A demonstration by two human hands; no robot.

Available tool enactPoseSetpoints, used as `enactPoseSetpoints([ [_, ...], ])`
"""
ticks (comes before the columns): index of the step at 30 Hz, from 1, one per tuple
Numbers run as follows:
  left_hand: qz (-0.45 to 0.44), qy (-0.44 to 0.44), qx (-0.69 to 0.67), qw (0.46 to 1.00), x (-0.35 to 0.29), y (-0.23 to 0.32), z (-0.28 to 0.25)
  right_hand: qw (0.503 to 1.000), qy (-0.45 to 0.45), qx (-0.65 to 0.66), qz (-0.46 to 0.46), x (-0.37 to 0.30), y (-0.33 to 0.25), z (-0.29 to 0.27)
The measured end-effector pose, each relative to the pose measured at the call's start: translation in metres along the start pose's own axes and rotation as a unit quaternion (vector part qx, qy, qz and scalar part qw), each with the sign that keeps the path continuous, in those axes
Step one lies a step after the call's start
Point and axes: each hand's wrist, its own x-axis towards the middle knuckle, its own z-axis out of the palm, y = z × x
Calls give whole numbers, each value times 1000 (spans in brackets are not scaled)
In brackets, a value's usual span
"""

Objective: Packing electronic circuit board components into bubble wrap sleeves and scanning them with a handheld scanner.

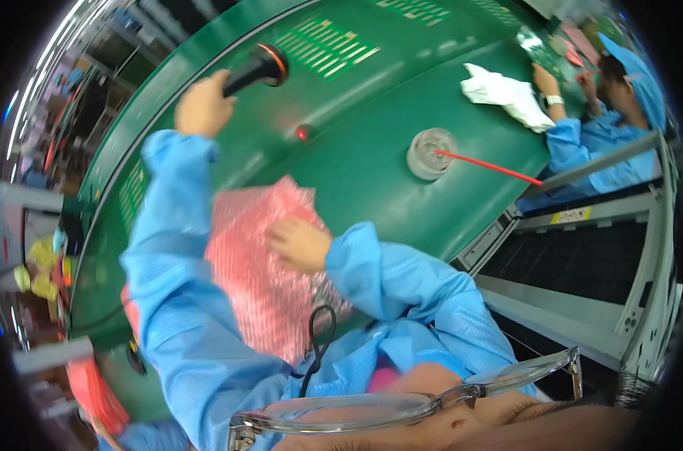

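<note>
My left hand (204,107) is closed around the handle of a black handheld barcode scanner (257,69) with an orange ring at its head. It is raised over the green work surface (356,150), and a red light spot (302,133) shows below the scanner. Close to my body lies a pink bubble-wrap bag (251,263), wrinkled and shiny. On top of that bag rests my right hand (300,244), fingers stretched out and slightly blurred. What the bag contains cannot be made out.
A round clear tub (431,154) with a red stick (492,166) stands to the right. Beyond it lies a crumpled white bag (507,96), beside a co-worker in blue (597,150). A grey metal frame (582,293) borders the right. Slotted green panels (326,45) lie at the back.
</note>
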Motion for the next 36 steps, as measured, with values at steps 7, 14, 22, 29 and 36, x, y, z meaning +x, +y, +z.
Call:
enactPoseSetpoints([
  [7, -147, -36, 395, 906, -273, -80, -265, 978, 126, 107, 125, 63, 15, -36],
  [14, -412, -2, 301, 860, -473, -143, -191, 861, 126, -192, 453, 171, 240, -85],
  [22, -526, 71, 186, 827, -537, -170, -42, 735, 115, -313, 590, 130, 393, -131],
  [29, -270, -17, -84, 959, -376, -32, -73, 753, -64, -338, 561, 129, 467, -130],
  [36, -31, -99, -165, 981, -350, 71, 25, 858, -49, -30, 510, 150, 458, -118],
])
